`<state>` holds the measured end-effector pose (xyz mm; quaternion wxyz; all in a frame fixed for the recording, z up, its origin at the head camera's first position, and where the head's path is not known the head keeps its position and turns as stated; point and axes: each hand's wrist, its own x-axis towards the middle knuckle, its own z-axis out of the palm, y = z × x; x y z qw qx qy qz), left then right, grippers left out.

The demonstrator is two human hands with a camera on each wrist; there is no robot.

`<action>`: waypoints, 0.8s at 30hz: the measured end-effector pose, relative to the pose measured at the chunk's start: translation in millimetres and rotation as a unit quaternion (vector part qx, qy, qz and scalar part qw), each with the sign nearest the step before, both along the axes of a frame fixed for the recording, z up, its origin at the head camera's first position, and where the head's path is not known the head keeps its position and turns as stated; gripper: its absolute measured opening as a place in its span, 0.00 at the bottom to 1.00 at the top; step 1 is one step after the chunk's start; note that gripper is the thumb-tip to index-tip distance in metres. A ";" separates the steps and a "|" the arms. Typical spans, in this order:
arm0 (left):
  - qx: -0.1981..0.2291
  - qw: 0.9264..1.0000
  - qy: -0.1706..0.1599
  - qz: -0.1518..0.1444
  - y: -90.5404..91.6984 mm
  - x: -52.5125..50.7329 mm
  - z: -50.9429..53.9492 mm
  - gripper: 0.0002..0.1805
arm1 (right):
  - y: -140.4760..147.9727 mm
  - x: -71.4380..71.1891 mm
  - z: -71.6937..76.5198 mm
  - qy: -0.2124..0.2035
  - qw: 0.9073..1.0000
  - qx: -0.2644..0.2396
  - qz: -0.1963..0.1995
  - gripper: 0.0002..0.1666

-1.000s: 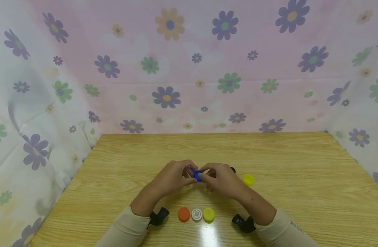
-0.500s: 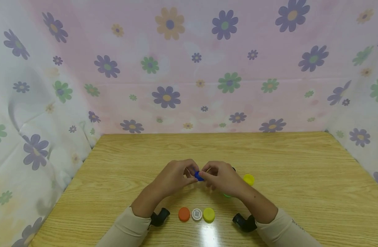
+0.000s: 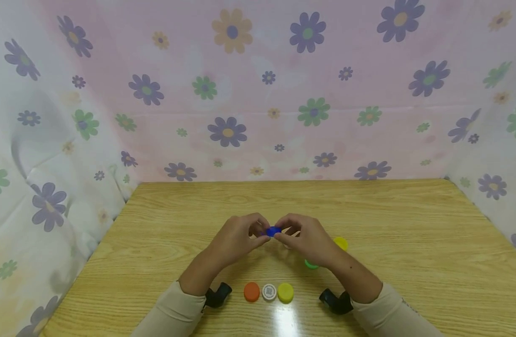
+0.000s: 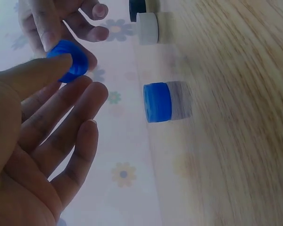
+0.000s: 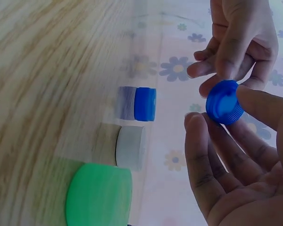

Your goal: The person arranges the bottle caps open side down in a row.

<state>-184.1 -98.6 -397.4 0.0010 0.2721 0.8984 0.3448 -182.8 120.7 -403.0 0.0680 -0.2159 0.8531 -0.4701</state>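
Raised a little since the earlier frame: left hand (image 3: 241,236), right hand (image 3: 306,236) and the ribbed blue bottle cap (image 3: 273,231) between them, with more of a green cap (image 3: 311,264) now showing beside the right wrist. Each grip is narrowed to a pinch of thumb and fingertips on the same cap, which is clear of the table (image 3: 199,201); the remaining fingers are spread and hold nothing. Left wrist view: a second blue cap (image 4: 157,102) rests on the table beyond the hands, near a white cap (image 4: 147,28).

Likely faults: (1) slipping, should one pinch ease before the other is firm, since contact is confined to fingertips on a small, curved rim; a dropped cap could roll or strike its neighbours. (2) Knocking the green cap or the far yellow cap (image 3: 341,243), should the right hand or forearm lower carelessly, both lying close to it. (3) Disturbing the row of orange cap (image 3: 251,292), marked white cap (image 3: 269,292) and near yellow cap (image 3: 285,293), should either wrist swing inward.
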 end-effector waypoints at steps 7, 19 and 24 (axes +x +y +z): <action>0.036 0.999 -0.018 0.010 -3.2 0.3 6.2 0.08 | -0.7 0.1 1.0 0.028 0.999 -0.015 0.002 0.11; 0.055 0.995 -0.083 0.004 -2.3 -1.8 6.2 0.16 | -0.6 2.3 5.7 0.035 0.999 -0.017 0.003 0.14; 0.056 0.996 -0.069 0.010 1.4 3.2 11.1 0.15 | 3.5 5.7 10.6 0.039 0.999 -0.015 0.000 0.17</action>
